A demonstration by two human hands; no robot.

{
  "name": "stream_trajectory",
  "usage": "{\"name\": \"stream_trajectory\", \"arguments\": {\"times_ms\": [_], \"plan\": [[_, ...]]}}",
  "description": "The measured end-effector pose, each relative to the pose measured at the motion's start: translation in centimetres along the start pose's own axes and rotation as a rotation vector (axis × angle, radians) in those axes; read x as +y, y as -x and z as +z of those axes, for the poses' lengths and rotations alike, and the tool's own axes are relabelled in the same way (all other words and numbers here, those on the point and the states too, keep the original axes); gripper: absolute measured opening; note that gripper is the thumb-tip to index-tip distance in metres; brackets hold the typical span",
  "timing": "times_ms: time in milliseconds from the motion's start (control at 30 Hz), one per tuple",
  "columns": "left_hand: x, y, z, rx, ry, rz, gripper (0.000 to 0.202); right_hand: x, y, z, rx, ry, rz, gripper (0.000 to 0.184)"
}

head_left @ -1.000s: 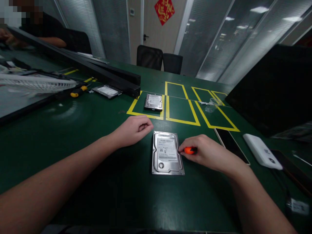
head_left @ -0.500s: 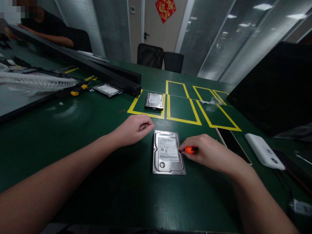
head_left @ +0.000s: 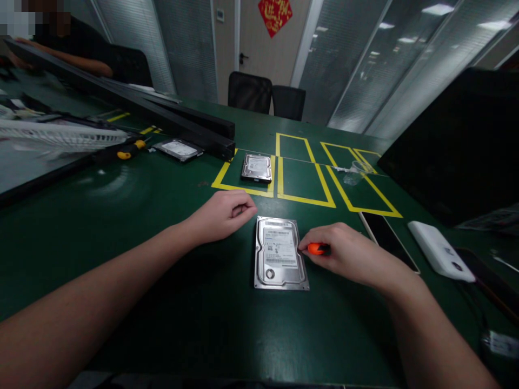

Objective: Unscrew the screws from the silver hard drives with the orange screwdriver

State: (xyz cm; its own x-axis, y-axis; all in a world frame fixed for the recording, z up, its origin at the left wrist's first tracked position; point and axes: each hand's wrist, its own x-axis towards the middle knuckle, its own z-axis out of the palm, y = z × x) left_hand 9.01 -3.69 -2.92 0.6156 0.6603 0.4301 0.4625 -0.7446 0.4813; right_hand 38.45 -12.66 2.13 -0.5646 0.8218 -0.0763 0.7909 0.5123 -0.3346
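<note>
A silver hard drive (head_left: 280, 254) lies flat on the green table, its printed label facing up. My right hand (head_left: 338, 251) is closed around a screwdriver with an orange and black handle (head_left: 317, 249), at the drive's right edge. The screwdriver's shaft and tip are hidden. Just off the drive's upper left corner, my left hand (head_left: 221, 216) rests with curled fingers and thumb pressed together; whatever it may hold is hidden. Farther back, a second hard drive (head_left: 257, 168) sits inside a yellow taped rectangle.
A phone (head_left: 389, 241), a white power bank (head_left: 440, 251) and a large black screen (head_left: 458, 151) stand to the right. Clear plastic (head_left: 354, 173) lies among the taped boxes. Leftward are another drive (head_left: 179, 149), a yellow-black screwdriver (head_left: 132, 149) and long black bars (head_left: 162, 111) near another person (head_left: 85, 51).
My hands and the hard drive look the same. At the back left, the other person's arm and the far end of a black bar have shifted slightly left.
</note>
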Motion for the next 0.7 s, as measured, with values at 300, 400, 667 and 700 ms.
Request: {"name": "stream_trajectory", "arguments": {"times_ms": [300, 400, 667, 700], "plan": [[0.0, -0.1, -0.1, -0.007, 0.003, 0.000, 0.022, -0.1, -0.1, 0.1, 0.010, -0.014, -0.036, 0.025], [0.0, -0.1, 0.0, -0.013, 0.007, -0.005, 0.022, 0.0, 0.0, 0.2, 0.007, -0.003, -0.038, 0.024], [0.1, -0.1, 0.0, -0.004, 0.014, -0.003, 0.022, 0.9, 0.5, -0.4, 0.008, 0.023, 0.046, 0.014], [0.0, -0.1, 0.0, -0.002, 0.011, -0.003, 0.022, 0.9, 0.5, -0.3, -0.016, 0.028, 0.059, 0.012]]}}
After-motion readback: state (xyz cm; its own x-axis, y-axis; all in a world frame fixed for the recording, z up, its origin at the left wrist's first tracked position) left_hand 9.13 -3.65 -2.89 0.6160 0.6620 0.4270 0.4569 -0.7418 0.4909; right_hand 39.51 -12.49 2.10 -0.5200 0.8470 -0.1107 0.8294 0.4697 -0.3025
